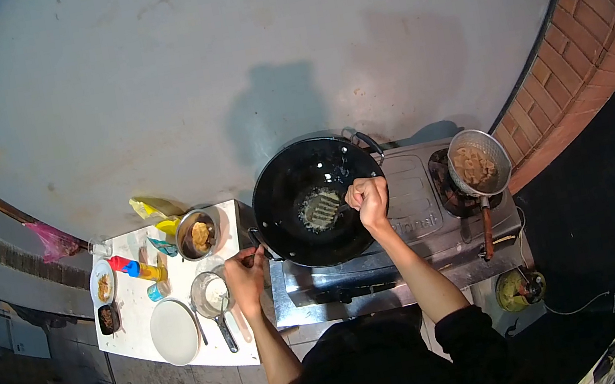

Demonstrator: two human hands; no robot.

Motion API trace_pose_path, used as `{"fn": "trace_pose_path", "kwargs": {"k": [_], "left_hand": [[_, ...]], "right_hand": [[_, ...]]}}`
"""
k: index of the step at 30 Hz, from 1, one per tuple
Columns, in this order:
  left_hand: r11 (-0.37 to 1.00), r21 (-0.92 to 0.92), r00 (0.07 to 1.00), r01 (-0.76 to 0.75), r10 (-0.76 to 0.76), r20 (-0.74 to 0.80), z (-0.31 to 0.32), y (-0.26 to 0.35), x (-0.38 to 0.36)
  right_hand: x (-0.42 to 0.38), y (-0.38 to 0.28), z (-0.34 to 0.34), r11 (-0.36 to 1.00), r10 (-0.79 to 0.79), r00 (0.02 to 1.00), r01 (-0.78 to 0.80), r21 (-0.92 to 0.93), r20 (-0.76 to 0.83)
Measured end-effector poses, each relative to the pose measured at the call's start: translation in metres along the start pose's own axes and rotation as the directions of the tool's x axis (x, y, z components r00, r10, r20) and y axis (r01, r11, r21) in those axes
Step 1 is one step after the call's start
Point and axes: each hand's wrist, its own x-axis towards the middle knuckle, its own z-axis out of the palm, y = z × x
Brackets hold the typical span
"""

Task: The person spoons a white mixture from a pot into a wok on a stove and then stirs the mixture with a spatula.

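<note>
A large black wok (282, 184) sits on the left side of the steel gas stove (401, 168). My left hand (247, 275) is closed on the wok's left handle. Over the wok's right side, my right hand (370, 202) is closed in a fist around the handle of a slotted spatula (323, 210); most of that handle is hidden by the fingers. The spatula's slotted head rests low in the wok, with bubbling oil (311, 222) around it.
On the right burner stands a metal saucepan (501, 147) of brown pieces, its wooden handle (487, 231) pointing toward me. A white table (137, 342) at left holds a plate (174, 332), pots (198, 235), squeeze bottles (148, 272) and a food dish (100, 267). A wall rises behind.
</note>
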Motion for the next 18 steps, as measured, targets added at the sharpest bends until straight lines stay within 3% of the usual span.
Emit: {"fn": "trace_pose_path", "kwargs": {"k": [4, 18], "left_hand": [[0.998, 0.003, 0.998, 0.061, -0.061, 0.016, -0.004, 0.010, -0.001], [0.997, 0.031, 0.998, 0.067, -0.068, 0.020, -0.003, 0.008, -0.001]], "right_hand": [[0.003, 0.005, -0.002, 1.000, -0.027, 0.999, 0.028, -0.013, 0.033], [-0.005, 0.008, -0.008, 0.998, -0.002, 1.000, 0.001, 0.062, 0.009]]}}
